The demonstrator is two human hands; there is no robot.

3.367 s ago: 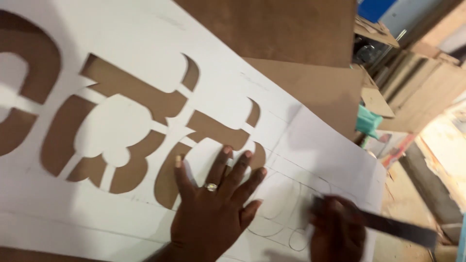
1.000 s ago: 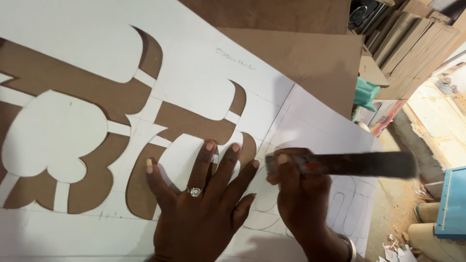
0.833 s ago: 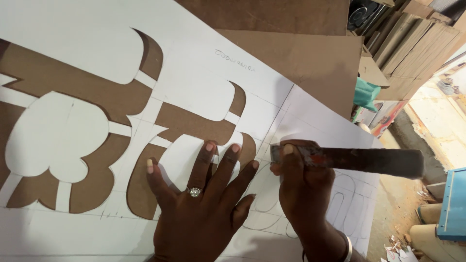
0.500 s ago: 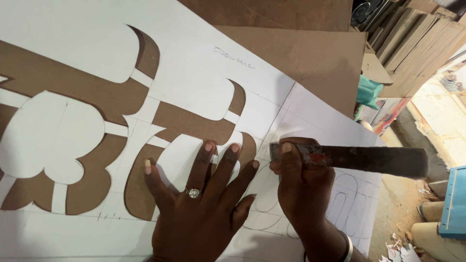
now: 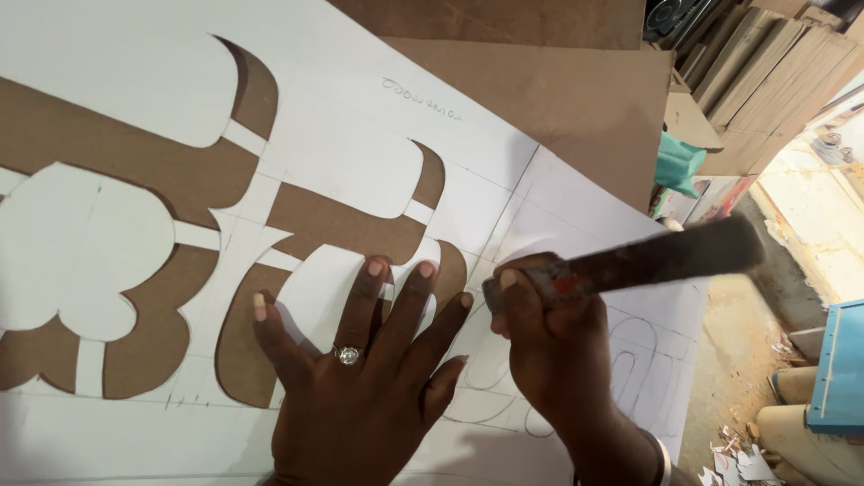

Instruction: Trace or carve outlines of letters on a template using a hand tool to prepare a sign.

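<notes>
Beside the flat-spread left hand (image 5: 360,378) pinning the white sheet (image 5: 360,162), a dark tool (image 5: 630,263) is gripped by the right hand (image 5: 553,346), its long axis pointing rightward.

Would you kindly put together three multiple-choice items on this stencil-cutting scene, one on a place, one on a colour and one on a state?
1. Where does the left hand rest?
A. Flat on the white stencil sheet
B. On the blue box
C. On the stacked boards

2. What colour shows through the cut-out shapes?
A. Green
B. Brown
C. Black

3. How is the right hand?
A. Open and flat
B. Empty, raised
C. Closed around a dark long-handled tool

Answers:
1 A, its fingers are spread on the sheet beside a cut-out.
2 B, brown board lies beneath the openings.
3 C, its fingers wrap one end of the tool above the pencilled outlines.
</notes>
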